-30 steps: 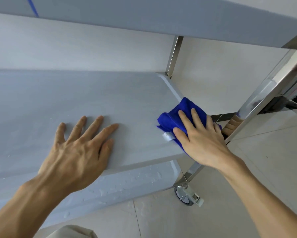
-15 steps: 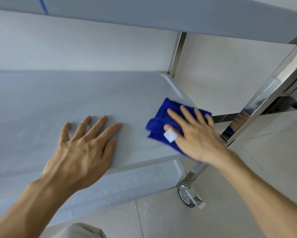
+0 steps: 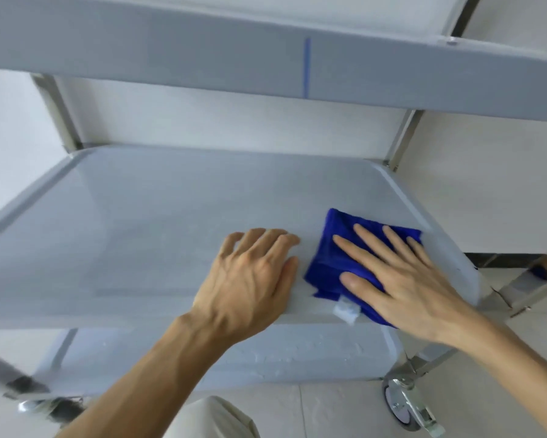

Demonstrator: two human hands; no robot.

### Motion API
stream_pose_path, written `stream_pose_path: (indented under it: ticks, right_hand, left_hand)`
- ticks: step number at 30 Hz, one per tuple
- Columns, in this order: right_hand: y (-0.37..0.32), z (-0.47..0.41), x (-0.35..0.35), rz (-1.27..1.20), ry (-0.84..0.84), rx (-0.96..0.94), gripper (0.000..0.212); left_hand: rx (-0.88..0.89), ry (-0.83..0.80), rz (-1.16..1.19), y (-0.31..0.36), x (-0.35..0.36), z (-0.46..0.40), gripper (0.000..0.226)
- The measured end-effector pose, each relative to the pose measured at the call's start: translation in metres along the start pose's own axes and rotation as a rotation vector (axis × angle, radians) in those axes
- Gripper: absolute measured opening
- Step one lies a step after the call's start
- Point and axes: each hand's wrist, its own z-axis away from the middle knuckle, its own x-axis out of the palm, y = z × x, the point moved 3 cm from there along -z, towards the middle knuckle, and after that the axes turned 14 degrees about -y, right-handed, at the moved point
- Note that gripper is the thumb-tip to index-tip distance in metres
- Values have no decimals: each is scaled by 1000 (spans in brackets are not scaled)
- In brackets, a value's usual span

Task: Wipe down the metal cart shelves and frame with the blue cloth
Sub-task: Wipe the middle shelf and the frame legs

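The metal cart's middle shelf [image 3: 158, 235] fills the view, grey and flat with a raised rim. A folded blue cloth [image 3: 332, 263] with a small white tag lies on its right front part. My right hand [image 3: 401, 279] presses flat on the cloth with the fingers spread. My left hand [image 3: 253, 279] rests palm down on the bare shelf just left of the cloth, its fingers slightly curled. The top shelf [image 3: 202, 55] overhangs above. The bottom shelf [image 3: 297, 355] shows below the front edge, with water drops on it.
Shiny steel posts stand at the back left [image 3: 60, 112], at the back right [image 3: 401, 140] and at the right front [image 3: 525, 282]. A caster wheel [image 3: 405, 406] sits on the pale tiled floor at the lower right. A white wall lies behind the cart.
The view has swung left, showing the whole shelf. My right hand has slid the cloth from the shelf's right corner inward, and it now lies close beside my left hand.
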Motion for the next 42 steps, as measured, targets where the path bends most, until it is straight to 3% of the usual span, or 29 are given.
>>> stream_pose_path:
  ticks: [5,10,13,19,26,31,35,42]
  right_hand:
    - [0,-2,-2,63,3,13,65]
    - [-4,-4,0,38,26,51,81]
    - [-13,-18,-3,51,24,55,82]
    - [-74,-88,-20,37,6,-15,89]
    - [-222,-174,-31,1,-45,-290,78]
    - [-304,-145,-19,65,-143,-631,72]
    - [-294,-98,-9,106,-98,-765,62]
    - [-183,-43,-1,250,79,-753,71]
  left_hand:
    - [-9,49,24,-51,-30,22,28]
    - [-278,276,-79,-140,-65,79,24]
    - [-423,315,-93,-166,-63,105,27]
    - [-444,442,201,-167,-60,102,27]
    - [-467,537,378,-169,-63,102,28]
    - [-498,688,485,-177,-69,108,34]
    - [-513,752,525,-183,-70,115,33]
    - [-490,517,248,-178,-63,110,42]
